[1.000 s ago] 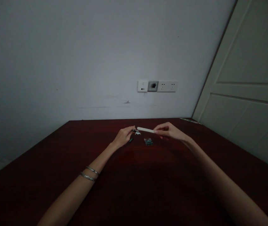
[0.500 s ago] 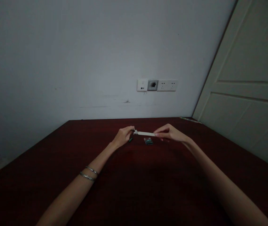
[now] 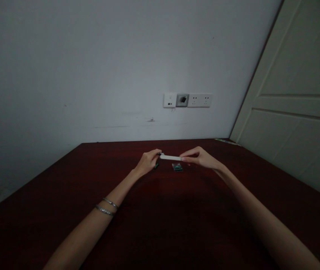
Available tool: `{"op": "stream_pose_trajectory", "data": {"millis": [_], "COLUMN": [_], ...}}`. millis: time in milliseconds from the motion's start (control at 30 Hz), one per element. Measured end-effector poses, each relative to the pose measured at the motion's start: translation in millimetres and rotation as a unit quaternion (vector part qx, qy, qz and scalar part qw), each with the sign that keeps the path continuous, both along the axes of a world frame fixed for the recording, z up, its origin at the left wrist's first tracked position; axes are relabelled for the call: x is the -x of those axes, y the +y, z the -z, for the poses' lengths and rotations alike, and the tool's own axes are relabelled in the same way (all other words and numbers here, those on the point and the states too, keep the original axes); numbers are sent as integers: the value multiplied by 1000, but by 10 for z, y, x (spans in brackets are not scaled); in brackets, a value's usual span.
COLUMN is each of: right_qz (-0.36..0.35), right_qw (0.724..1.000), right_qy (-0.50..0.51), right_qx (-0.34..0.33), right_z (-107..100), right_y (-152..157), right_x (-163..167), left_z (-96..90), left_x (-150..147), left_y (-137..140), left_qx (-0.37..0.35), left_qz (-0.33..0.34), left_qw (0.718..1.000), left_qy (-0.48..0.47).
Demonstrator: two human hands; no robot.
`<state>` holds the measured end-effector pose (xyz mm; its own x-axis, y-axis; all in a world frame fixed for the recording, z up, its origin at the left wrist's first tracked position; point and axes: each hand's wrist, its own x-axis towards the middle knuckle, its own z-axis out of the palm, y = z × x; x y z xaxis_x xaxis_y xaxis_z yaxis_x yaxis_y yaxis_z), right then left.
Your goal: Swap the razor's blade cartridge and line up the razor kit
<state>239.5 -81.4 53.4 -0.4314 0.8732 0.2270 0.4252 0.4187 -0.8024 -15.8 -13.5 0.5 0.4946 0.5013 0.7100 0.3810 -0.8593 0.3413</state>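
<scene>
In the head view, my right hand pinches the right end of a slim white bar between thumb and fingers. The bar is held nearly level above the table, and its exact kind is not clear. At its left end, my left hand has its fingers closed on a small white and dark piece, partly hidden by the fingers. Below the left fingers lies a small green cylinder, like a battery. A small clear pack with green contents lies on the table under the bar.
The dark red table runs back to a pale wall. Wall sockets sit above its far edge. A panelled door stands at the right. A printed strip lies at the far right corner.
My right hand has shifted slightly left with the white bar. The bar's left end now meets or overlaps the small piece at my left hand, which has hardly moved.
</scene>
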Motion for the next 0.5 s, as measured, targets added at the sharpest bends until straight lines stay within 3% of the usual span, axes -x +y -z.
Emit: {"op": "stream_pose_trajectory", "data": {"millis": [167, 367, 500], "right_qz": [44, -6, 50], "right_qw": [999, 999, 998], "right_qy": [-10, -27, -29], "right_qx": [-6, -30, -35], "right_z": [17, 7, 25], "right_y": [25, -26, 21], "right_x": [-106, 49, -89], "left_z": [-10, -8, -36], "left_x": [-3, -14, -22], "left_y": [9, 4, -27], "left_qx": [7, 18, 49], "left_qz": [-11, -1, -3], "left_qw": [1000, 1000, 999], "left_qy": [-4, 6, 16]}}
